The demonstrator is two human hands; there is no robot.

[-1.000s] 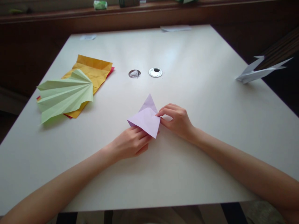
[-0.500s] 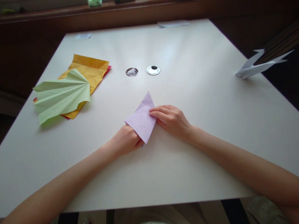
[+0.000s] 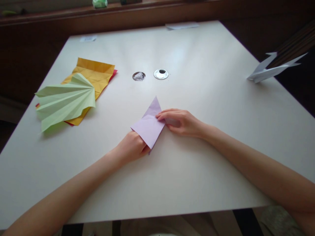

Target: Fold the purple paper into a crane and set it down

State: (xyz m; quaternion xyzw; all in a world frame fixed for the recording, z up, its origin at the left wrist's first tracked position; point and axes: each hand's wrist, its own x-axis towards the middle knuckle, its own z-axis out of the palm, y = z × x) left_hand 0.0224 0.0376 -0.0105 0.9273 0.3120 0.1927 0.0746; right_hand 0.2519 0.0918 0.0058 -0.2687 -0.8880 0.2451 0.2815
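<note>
A folded sheet of lilac origami paper (image 3: 150, 129) lies near the middle of the white table, one pointed tip toward the far side and a loose flap toward me. My left hand (image 3: 134, 146) reaches under that flap, curled at the paper's lower left; most of its fingers are hidden. From the right, my right hand (image 3: 183, 123) holds the paper's right edge, fingertips on top. Its thumb is bent below, partly out of sight behind the edge.
Pleated light green paper (image 3: 66, 101) rests on yellow creased paper (image 3: 98, 73) at the left, with red paper beneath. Two round openings (image 3: 161, 74) sit in the tabletop beyond my hands. A white paper crane (image 3: 267, 72) stands at the right edge. Flat white paper (image 3: 182, 25) lies at the far edge.
My right fingers have shifted slightly up and left over the paper, with a wider gap between thumb and fingers. The near flap's lower corner has moved a little left. My left hand is nearly still.
</note>
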